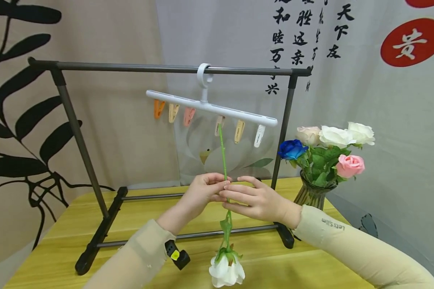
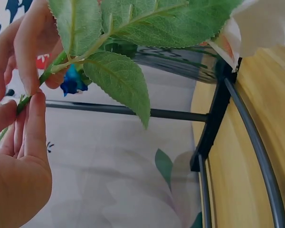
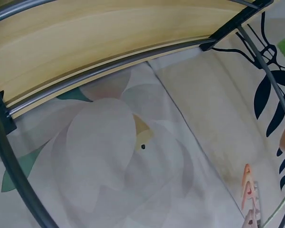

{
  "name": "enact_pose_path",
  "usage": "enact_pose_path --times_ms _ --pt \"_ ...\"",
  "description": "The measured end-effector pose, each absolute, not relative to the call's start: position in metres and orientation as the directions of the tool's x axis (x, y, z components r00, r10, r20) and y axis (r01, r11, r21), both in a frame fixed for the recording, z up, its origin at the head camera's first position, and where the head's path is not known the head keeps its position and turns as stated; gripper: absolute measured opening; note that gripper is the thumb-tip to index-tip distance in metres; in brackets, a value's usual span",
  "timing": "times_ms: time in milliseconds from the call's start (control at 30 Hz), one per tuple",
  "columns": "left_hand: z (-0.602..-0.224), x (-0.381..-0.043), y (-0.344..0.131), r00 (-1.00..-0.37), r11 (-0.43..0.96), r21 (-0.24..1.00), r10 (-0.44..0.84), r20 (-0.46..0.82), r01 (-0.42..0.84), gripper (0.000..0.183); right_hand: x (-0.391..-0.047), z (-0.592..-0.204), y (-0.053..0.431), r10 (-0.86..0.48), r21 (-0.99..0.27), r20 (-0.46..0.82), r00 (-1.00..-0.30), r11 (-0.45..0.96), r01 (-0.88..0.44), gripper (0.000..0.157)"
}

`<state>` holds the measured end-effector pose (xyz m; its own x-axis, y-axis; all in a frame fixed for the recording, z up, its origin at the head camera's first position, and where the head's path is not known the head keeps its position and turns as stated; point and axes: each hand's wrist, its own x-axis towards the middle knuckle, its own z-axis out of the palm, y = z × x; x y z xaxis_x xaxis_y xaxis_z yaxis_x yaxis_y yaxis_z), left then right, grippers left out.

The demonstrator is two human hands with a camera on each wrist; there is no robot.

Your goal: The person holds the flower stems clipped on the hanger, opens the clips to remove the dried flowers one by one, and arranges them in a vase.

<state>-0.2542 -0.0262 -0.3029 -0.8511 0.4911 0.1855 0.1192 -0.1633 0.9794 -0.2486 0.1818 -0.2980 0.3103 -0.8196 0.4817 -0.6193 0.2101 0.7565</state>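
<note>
A white rose (image 1: 227,271) hangs head down below the hands, its green stem (image 1: 222,150) running up to a pale pinkish clothespin (image 1: 220,125) on the white clip hanger (image 1: 211,107). The stem's upper end overlaps that clothespin. My left hand (image 1: 202,190) pinches the stem between thumb and fingers near its middle. Beside it, my right hand (image 1: 256,200) has its fingers loosely extended across the stem, fingertips right at the left hand's. In the left wrist view, rose leaves (image 2: 118,85) spread just past the right hand's fingers.
The hanger hooks over the top bar of a dark metal rack (image 1: 130,68) on a wooden table (image 1: 275,265). Other clothespins, such as an orange one (image 1: 158,108), hang along it. At right stands a glass vase (image 1: 311,194) with white, pink and blue roses. A printed curtain (image 1: 217,32) hangs behind.
</note>
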Motion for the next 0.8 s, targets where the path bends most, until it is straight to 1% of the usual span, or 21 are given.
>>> enact_pose_path --times_ms 200,467,667,800 --pt "-0.308 -0.256 -0.031 -0.835 -0.175 0.979 0.52 0.179 0.102 0.013 -0.246 -0.301 0.177 -0.813 0.748 0.48 0.328 0.185 -0.637 0.023" --pt "-0.312 -0.256 -0.035 -0.818 -0.182 0.979 0.548 0.175 0.088 0.015 -0.242 -0.3 0.169 -0.788 0.724 0.493 0.367 0.139 -0.675 0.02" --pt "-0.315 -0.256 -0.038 -0.821 -0.178 0.981 0.546 0.164 0.077 0.016 -0.234 -0.297 0.165 -0.776 0.684 0.522 0.353 0.133 -0.717 0.021" --pt "-0.318 -0.257 -0.039 -0.827 -0.162 0.983 0.538 0.163 0.088 0.02 -0.234 -0.299 0.164 -0.771 0.677 0.527 0.358 0.127 -0.725 0.021"
